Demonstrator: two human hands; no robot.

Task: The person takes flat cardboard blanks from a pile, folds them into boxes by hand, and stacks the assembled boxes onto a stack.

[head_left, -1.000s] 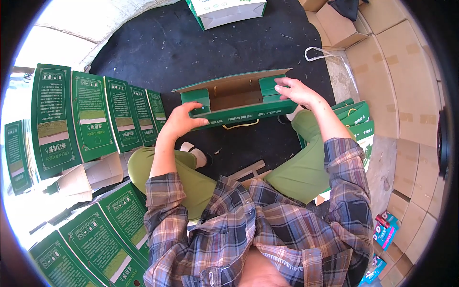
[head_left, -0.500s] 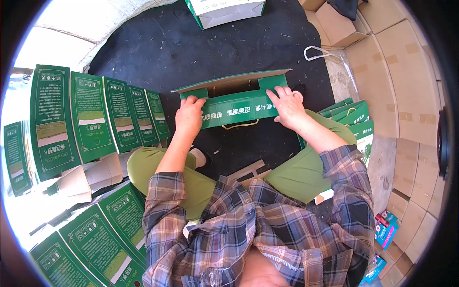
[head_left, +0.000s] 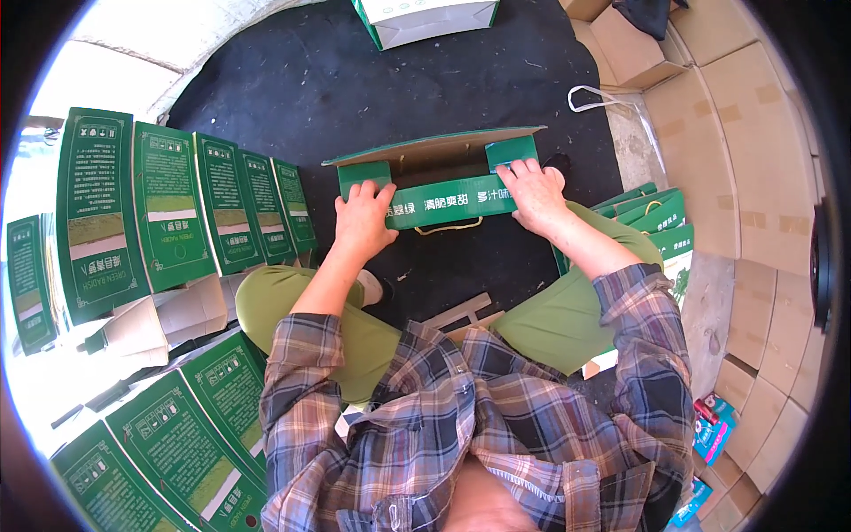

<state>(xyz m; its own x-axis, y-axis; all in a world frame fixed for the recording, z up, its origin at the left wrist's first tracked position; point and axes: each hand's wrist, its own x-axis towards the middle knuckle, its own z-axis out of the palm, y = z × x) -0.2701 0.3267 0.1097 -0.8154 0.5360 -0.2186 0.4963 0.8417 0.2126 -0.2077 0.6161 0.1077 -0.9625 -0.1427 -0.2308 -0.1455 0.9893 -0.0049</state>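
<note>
In front of me is a green printed cardboard box [head_left: 434, 202], its top open toward the far side. A long far flap with a brown inner face stands up, and small green flaps show at both ends. My left hand [head_left: 365, 217] grips the near panel's left end, fingers curled over its top edge and thumb on the front. At the right end my right hand [head_left: 534, 193] is closed over the same panel, fingertips by the small end flap. A yellow cord handle [head_left: 450, 227] hangs from the near panel.
Green cartons [head_left: 173, 208] stand in rows at my left. Folded green boxes [head_left: 647, 213] lean beside my right knee. Brown cartons [head_left: 736, 133] are stacked along the right. A white and green box [head_left: 430, 22] sits on the black ground cloth [head_left: 355, 89] at the far side.
The near panel is lower and more of both small end flaps shows. My left hand has shifted slightly right and down, its fingers spreading over the panel. My right hand has moved slightly.
</note>
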